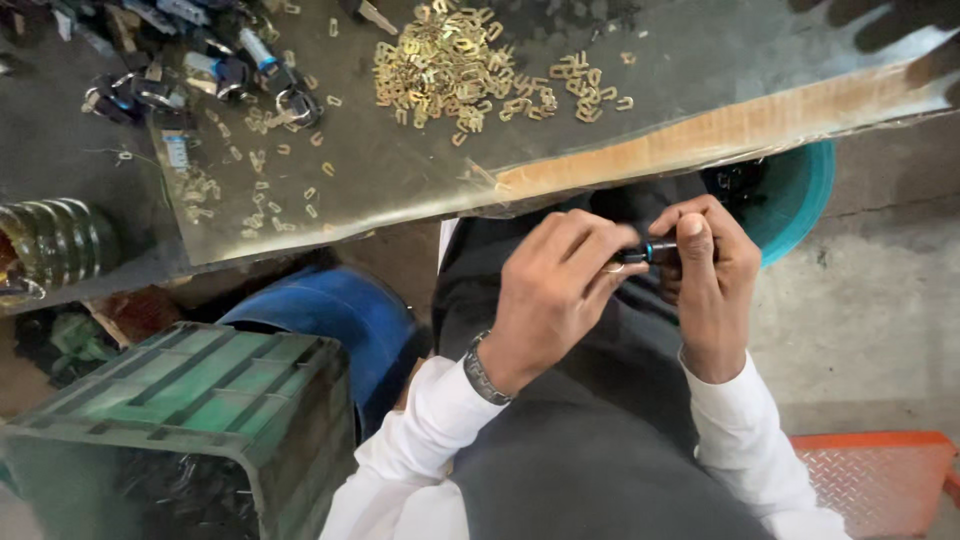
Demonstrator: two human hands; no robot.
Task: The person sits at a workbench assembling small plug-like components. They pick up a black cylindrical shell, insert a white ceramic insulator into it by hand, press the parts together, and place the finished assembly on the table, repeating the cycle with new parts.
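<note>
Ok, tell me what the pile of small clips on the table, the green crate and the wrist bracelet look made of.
Pile of small clips: probably brass or brass-plated metal, going by the yellow-gold shine.
Green crate: looks like moulded plastic, matte and scuffed, with ribbed slats.
Wrist bracelet on the left hand: seemingly metal links, grey with a dull sheen.

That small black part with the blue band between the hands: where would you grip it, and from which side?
Probably grip the small black part by its black body on the right of the blue band, as the right hand does, coming from the right. It lies level and the left hand works its left end, so that end should stay free.
</note>
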